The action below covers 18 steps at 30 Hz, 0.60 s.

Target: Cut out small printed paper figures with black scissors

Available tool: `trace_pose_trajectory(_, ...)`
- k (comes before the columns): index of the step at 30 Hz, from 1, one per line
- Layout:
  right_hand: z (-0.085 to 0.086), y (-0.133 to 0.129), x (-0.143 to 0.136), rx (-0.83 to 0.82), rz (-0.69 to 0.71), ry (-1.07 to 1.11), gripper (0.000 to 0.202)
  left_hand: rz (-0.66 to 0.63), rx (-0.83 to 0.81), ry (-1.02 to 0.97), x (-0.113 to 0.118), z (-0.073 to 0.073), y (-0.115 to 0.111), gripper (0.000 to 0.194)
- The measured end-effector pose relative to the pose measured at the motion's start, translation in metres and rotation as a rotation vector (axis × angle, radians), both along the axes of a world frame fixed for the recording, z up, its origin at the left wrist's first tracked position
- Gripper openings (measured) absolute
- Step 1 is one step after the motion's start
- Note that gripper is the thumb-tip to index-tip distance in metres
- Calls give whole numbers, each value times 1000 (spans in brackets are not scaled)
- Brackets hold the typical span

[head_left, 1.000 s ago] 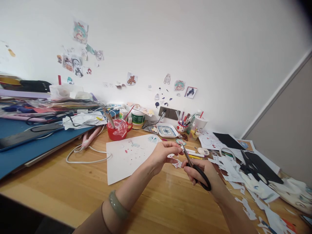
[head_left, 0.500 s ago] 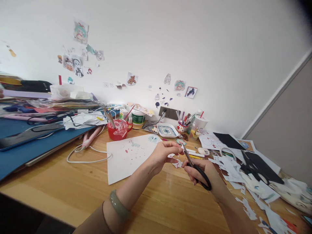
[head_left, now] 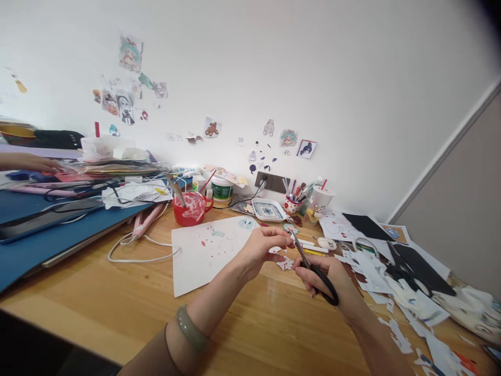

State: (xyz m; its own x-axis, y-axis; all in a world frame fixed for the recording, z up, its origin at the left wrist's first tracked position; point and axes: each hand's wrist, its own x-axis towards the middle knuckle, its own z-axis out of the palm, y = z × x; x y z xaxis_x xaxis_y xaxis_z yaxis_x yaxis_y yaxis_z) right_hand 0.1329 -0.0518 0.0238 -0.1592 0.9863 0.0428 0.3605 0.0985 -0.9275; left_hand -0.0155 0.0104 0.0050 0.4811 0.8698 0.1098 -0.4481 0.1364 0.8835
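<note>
My left hand (head_left: 263, 251) pinches a small white paper piece (head_left: 291, 237), mostly hidden by the fingertips. My right hand (head_left: 321, 274) is closed on black-handled scissors (head_left: 325, 284), whose blades point up and left and meet the left fingertips. How far the blades are apart is too small to tell. Under and behind the hands lies a cut paper scrap (head_left: 285, 262) with pink marks. A white sheet (head_left: 195, 261) with small coloured cutouts on it lies left of my left hand.
A red mug (head_left: 188, 210), a patterned dish (head_left: 269, 209) and a pen cup (head_left: 293, 204) stand at the back. Paper scraps (head_left: 395, 334) and another pair of scissors (head_left: 407, 269) lie right. Another person's hand (head_left: 33, 163) is over the cluttered left pile.
Another person's hand has come further into view at the far left, over the pile. My two hands and the scissors have hardly moved.
</note>
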Motion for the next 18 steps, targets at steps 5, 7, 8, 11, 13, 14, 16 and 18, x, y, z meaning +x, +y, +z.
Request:
trace_pose_trajectory(5,1,-1,-1,-6,-13,-26,21,5,2,3,0,0,0,18)
trace_pose_trajectory(7,1,0,0,-7,-12,-24,21,6,4,5,0,0,0,17)
trace_pose_trajectory(8,1,0,0,-8,-9,-24,21,7,6,6,0,0,0,17)
trace_pose_trajectory(11,0,0,1,-10,-2,-28,19,10,11,5,0,0,0,17)
trace_pose_trajectory(13,0,0,1,-2,8,-32,17,8,14,3,0,0,0,17)
trace_pose_trajectory(14,0,0,1,2,10,-37,16,6,15,2,-1,0,0,17)
trace_pose_trajectory(16,-1,0,1,5,5,-51,14,6,18,2,-1,0,0,18)
trace_pose_trajectory(18,0,0,1,3,-6,-55,14,9,19,5,0,0,0,20)
